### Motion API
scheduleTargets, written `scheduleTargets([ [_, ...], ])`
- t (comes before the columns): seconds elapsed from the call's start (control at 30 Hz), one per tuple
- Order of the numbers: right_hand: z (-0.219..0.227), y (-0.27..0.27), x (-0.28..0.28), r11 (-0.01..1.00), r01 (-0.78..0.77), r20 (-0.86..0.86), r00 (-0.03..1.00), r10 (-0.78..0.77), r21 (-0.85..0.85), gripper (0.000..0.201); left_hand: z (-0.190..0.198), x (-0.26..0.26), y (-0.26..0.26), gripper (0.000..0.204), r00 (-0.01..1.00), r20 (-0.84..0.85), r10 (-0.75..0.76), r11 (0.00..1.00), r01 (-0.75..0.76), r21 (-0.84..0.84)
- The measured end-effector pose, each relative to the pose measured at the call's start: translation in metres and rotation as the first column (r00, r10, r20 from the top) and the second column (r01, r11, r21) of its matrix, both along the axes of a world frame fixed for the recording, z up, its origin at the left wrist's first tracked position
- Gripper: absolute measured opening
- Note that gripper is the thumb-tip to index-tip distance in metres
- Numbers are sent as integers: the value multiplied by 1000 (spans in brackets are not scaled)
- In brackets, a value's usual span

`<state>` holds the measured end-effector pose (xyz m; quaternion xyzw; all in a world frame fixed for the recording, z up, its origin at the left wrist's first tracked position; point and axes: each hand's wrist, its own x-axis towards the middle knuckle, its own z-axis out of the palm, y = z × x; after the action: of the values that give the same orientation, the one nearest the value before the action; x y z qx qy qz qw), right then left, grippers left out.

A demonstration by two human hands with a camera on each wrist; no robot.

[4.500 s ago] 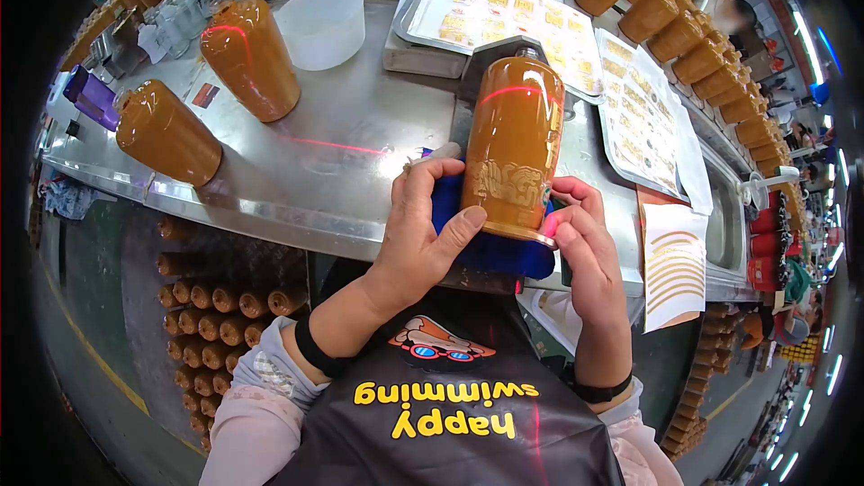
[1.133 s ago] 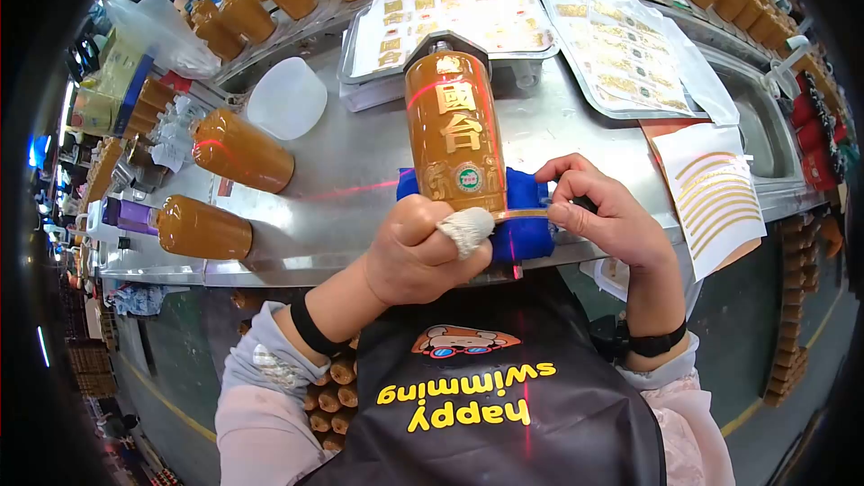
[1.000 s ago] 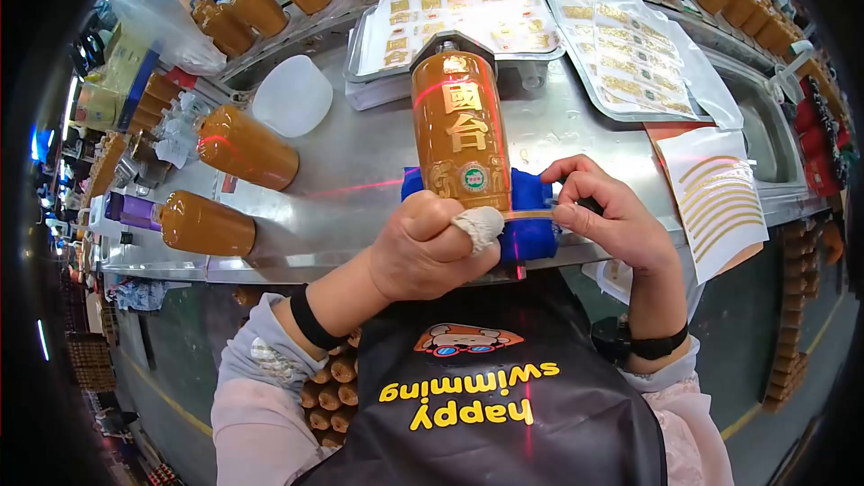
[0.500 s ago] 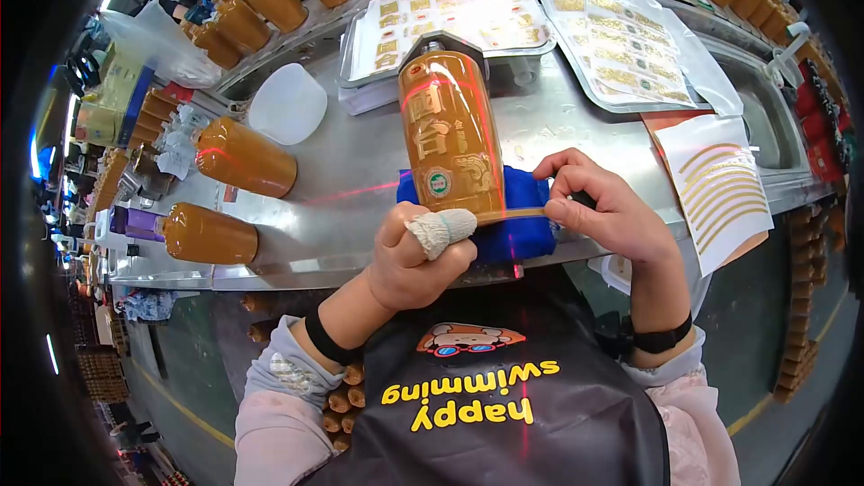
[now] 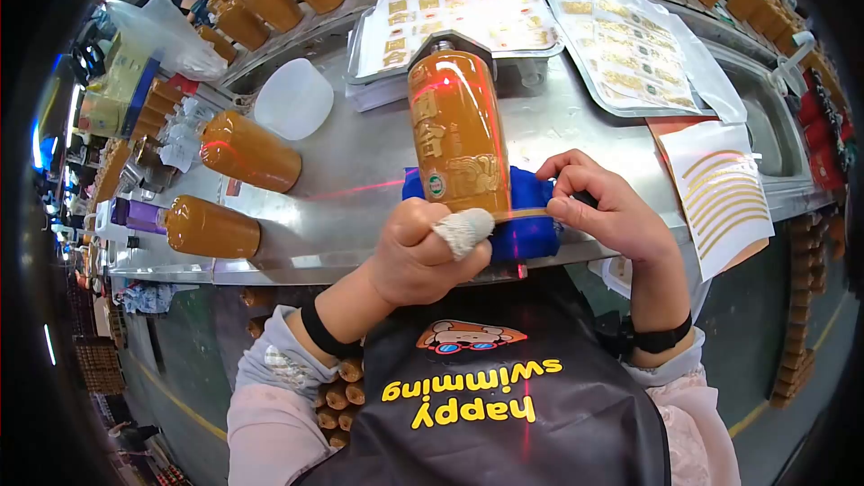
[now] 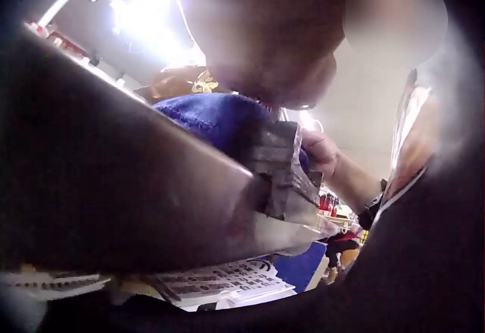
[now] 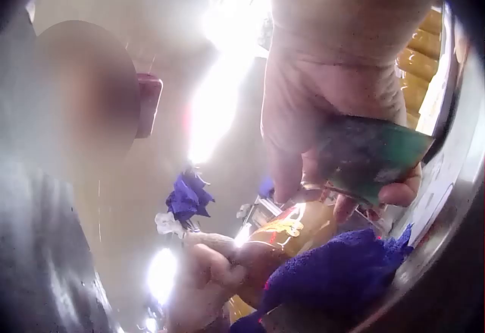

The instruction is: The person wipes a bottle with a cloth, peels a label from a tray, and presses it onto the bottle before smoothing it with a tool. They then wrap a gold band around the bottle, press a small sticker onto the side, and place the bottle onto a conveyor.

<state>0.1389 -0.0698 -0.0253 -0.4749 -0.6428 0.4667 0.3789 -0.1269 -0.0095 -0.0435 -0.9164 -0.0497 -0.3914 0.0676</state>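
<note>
From my remote feed I see a glossy, round-shouldered brown bottle (image 5: 456, 130) laid over a crumpled blue cloth (image 5: 533, 238), its base toward the wearer and its neck at a dark, angular support (image 5: 480, 45). Raised gold lettering and a small green round badge mark its smooth side. The left hand (image 5: 418, 256) is curled in at the base and grips it there, a ribbed white fabric finger cover (image 5: 464, 232) pressing by the rim. The right hand (image 5: 616, 211) pinches one end of a thin golden strip (image 5: 525, 212) that runs straight to that rim; my right wrist view also shows a flat green piece (image 7: 379, 155) in that hand. Beyond, a shallow tray (image 5: 547, 50) holds white sheets of gold decals, and a second tray (image 5: 621, 113) holds more. I see a translucent white bowl (image 5: 294, 101) at left, and curved gold strips on a white sheet (image 5: 711, 247) at right.
</note>
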Motion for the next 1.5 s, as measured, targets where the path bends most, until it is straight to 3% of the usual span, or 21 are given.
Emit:
scheduleTargets([
  [0.07,-1,0,0,1000,-1,-7,1000,0,-15,22,4,4,4,25,998,-30,-60,997,61,39],
  [0.27,1,-2,-1,1000,13,5,1000,-13,-12,22,-11,-8,-6,25,996,49,72,993,-67,-99],
  [0.47,-2,-1,0,999,7,-23,1000,-8,-40,22,0,1,1,25,999,-28,-18,1000,18,-6],
  [0.67,-2,-1,-3,1000,-17,-51,999,16,-19,23,-11,-7,-7,26,995,53,83,993,-78,-93],
  [0.87,0,1,-3,994,-2,-62,998,-4,-109,22,3,-5,-1,24,998,-57,6,1000,-7,-23],
  [0.97,-2,-1,-3,998,-58,2,998,58,34,26,10,1,1,25,993,-116,-11,1000,12,2],
  [1.07,-3,0,-4,999,-39,-15,999,39,6,28,9,4,3,24,998,-60,-26,999,28,28],
  [1.17,2,0,-6,999,-43,-31,999,44,16,26,-5,-3,-3,23,997,63,37,998,-34,-51],
  [1.27,0,0,-6,999,-35,-20,999,34,-29,26,-2,-2,-6,27,998,33,47,997,-45,-70],
  [1.37,-12,2,-4,995,-29,25,999,27,96,25,3,-3,-2,29,1000,-20,4,999,-4,-50],
  [1.4,-9,2,-5,998,-25,17,1000,24,49,25,4,-3,0,30,999,-40,-20,999,18,-39],
  [1.5,0,0,-6,1000,-11,29,1000,12,-29,25,2,-5,-3,35,993,46,111,991,-107,-76],
])
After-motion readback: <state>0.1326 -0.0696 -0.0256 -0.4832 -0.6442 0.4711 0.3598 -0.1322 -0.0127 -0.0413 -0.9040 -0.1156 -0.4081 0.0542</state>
